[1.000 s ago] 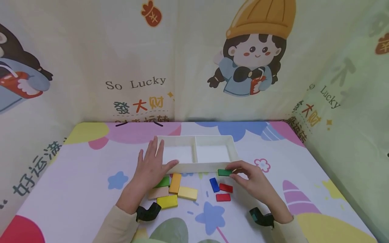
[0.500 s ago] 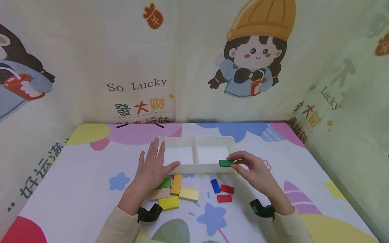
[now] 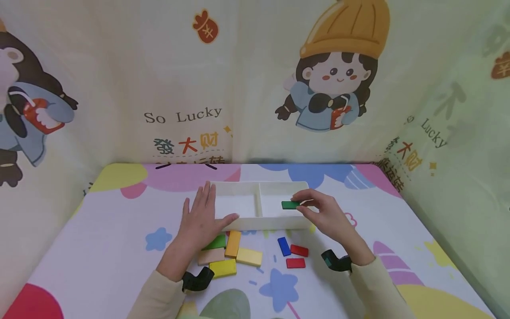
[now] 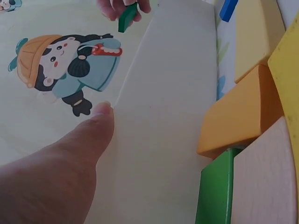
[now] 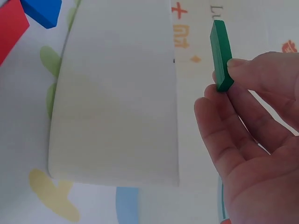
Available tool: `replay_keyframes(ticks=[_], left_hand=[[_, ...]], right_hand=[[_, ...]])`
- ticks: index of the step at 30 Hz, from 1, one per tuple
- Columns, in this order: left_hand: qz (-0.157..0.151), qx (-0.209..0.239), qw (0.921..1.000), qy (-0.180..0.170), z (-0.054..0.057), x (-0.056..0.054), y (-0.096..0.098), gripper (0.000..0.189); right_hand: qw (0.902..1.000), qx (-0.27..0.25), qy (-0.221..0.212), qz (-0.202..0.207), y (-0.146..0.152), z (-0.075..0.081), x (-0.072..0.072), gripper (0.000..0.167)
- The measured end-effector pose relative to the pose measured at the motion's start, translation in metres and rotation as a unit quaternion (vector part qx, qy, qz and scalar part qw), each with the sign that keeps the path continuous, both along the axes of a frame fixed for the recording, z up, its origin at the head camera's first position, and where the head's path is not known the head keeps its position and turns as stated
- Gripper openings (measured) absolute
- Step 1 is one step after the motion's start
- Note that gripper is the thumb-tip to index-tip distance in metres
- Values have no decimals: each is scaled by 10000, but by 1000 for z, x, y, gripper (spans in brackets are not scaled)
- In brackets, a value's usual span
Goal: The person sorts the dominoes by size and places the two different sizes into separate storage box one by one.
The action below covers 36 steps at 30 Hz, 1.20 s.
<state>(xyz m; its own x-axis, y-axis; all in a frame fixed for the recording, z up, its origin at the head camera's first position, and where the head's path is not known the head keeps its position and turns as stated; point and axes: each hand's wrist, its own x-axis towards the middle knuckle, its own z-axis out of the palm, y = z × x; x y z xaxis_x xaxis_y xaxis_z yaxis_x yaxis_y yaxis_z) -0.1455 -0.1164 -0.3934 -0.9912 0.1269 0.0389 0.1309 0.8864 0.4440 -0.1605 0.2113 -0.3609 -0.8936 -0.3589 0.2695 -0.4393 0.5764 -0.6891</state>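
Between thumb and fingertips my right hand point(image 3: 320, 215) pinches a small dark green block point(image 3: 290, 205), over the right compartment of a white two-section tray point(image 3: 279, 223). The right wrist view shows the same green block point(image 5: 221, 56) by one end, its other end jutting free. My left hand point(image 3: 199, 219) rests on the tray's left end with fingers spread, the thumb along the front rim. Below that hand lie larger blocks: a green block point(image 3: 215, 242), an orange block point(image 3: 233, 243), a pinkish block point(image 3: 211, 256), a cream block point(image 3: 249, 257) and a yellow block point(image 3: 222, 268).
In front of the tray, right of its middle, lie a small blue block point(image 3: 284, 246) and two small red blocks, one red block point(image 3: 299, 250) above the other red block point(image 3: 295, 263). A patterned cloth point(image 3: 103, 248) covers the table; a printed curtain point(image 3: 255, 88) hangs behind.
My right hand has lifted the green block from in front of the tray, up past the front wall and over the right compartment. The left hand stays on the tray's left end.
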Motion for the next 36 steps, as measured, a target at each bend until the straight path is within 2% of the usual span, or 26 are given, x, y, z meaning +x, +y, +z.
replay_keyframes(ticks=[10,20,28,36], left_hand=[[-9,-36,10000,10,-2,0,-1,110],[20,-96,9999,32,-4,0,-1,109],[34,-117,9999,1,-7,1,1,110],[63,-84,9999,-10,-7,2,2,109]], right_hand=[[9996,196,-211,17,-12,-4,-15,26],[9982,447,-388,59,-29,-14,-37,24],[9968,634,-339,357,-42,-20,-51,20],[9943,1012,-107,328,-52,-27,-60,22]])
